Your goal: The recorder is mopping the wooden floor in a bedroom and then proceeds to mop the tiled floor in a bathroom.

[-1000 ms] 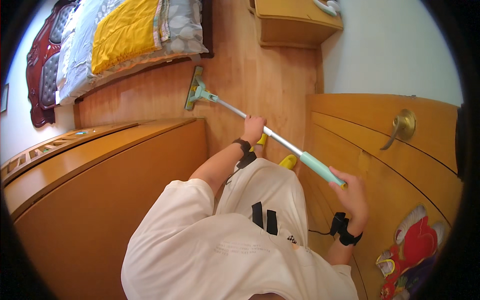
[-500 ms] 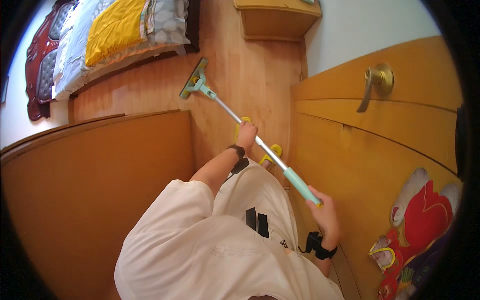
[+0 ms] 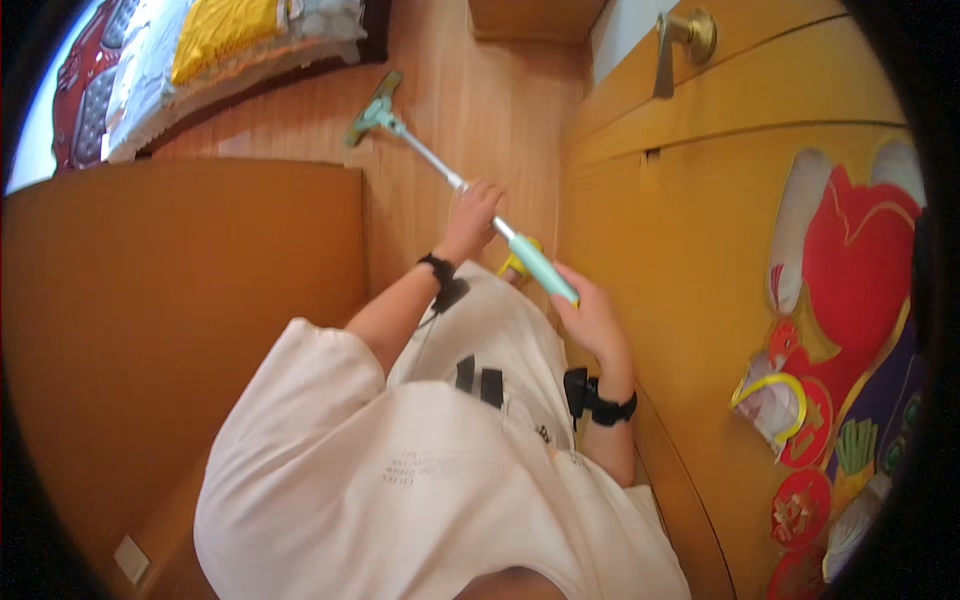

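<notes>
A long-handled mop point(image 3: 427, 156) slants across the view, with a pale green T-shaped head at the far end, over the floor near the bed. My left hand point(image 3: 472, 218) is wrapped round the metal pole about midway. At the near end, my right hand point(image 3: 595, 315) holds the mint-green grip point(image 3: 542, 268), its fingers closed at the butt. Both wrists carry black straps. Below the pole, a yellow slipper point(image 3: 516, 264) partly shows.
A brown wooden panel point(image 3: 190, 330) rises on my left. Close on my right is a wooden door point(image 3: 660, 300) with a metal handle point(image 3: 672, 60) and a red paper decoration point(image 3: 860, 260). A bed point(image 3: 230, 70) stands far left, a wooden cabinet point(image 3: 535, 18) at the back.
The view has shifted forward, nearer the door and panel. Both hands and the mop appear further left and higher, with the mop head moved slightly up-left. The grip on the pole stays.
</notes>
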The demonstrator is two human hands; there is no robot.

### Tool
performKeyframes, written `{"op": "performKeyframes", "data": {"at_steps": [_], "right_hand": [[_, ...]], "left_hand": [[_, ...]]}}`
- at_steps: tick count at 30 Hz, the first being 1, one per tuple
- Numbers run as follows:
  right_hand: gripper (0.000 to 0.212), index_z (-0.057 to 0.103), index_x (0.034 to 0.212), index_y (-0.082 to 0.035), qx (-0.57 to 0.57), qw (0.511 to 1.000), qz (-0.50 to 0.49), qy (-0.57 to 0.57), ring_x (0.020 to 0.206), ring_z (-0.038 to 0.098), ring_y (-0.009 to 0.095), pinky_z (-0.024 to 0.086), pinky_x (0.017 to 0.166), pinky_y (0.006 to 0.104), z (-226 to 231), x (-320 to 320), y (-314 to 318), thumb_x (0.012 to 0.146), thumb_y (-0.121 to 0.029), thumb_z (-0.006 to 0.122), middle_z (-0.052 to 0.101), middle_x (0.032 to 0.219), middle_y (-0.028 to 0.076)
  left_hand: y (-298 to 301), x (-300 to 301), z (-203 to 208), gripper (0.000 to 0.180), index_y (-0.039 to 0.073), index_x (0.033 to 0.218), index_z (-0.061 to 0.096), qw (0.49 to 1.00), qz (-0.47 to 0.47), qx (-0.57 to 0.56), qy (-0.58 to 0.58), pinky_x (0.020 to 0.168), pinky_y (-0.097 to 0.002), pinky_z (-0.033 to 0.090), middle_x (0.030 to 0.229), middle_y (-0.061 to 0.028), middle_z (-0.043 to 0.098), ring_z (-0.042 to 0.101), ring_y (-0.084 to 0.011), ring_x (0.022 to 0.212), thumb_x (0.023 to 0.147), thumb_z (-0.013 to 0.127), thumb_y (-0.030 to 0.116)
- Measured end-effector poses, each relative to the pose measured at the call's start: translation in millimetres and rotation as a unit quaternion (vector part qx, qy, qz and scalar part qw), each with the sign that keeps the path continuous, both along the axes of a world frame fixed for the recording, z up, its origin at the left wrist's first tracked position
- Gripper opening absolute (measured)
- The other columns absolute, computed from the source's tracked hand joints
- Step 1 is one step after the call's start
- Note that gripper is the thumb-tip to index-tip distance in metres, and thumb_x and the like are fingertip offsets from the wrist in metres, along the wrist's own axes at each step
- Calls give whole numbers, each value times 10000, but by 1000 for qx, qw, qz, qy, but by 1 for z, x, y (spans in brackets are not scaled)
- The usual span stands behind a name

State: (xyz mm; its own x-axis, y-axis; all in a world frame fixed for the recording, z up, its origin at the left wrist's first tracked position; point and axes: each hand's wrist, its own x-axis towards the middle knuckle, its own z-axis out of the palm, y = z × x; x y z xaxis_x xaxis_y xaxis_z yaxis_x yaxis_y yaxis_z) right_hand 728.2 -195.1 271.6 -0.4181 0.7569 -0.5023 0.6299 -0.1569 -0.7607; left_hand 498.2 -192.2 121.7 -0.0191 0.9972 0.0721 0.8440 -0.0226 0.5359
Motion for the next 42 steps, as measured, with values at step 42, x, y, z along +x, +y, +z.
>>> {"op": "performKeyframes", "data": {"at_steps": [42], "right_hand": [[535,337,1355,-148,67,992,93,-60,864,577,415,466,741,452,-136,10,-251,843,-191,487,590,958,264]], "left_hand": [[-202,30,-102,481,67,1170,434,947,64,-301,87,935,-501,409,1439,-131,213,201,-416,1303,737,637,117]]}}
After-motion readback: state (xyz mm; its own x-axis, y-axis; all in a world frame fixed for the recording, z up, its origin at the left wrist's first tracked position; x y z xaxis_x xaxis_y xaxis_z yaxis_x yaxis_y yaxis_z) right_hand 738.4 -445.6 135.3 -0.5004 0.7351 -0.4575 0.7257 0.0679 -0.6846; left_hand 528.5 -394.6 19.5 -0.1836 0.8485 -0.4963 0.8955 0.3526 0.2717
